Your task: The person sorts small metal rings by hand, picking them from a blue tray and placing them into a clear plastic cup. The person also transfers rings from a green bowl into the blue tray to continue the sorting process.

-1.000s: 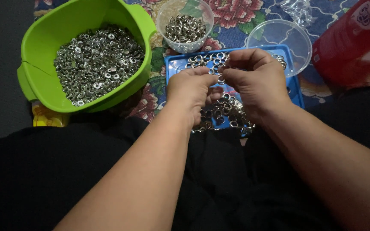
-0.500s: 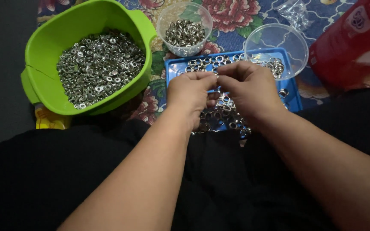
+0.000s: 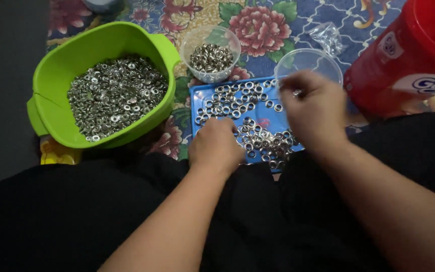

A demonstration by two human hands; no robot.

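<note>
Tray [image 3: 205, 95] still loaded; my right hand [image 3: 312, 107] pinches a ring [image 3: 296, 93], left hand [image 3: 216, 146] grip unclear.

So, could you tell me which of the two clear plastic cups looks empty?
The clear cup behind the right hand looks empty; the other clear cup, beside the green tub, holds metal rings.
</note>
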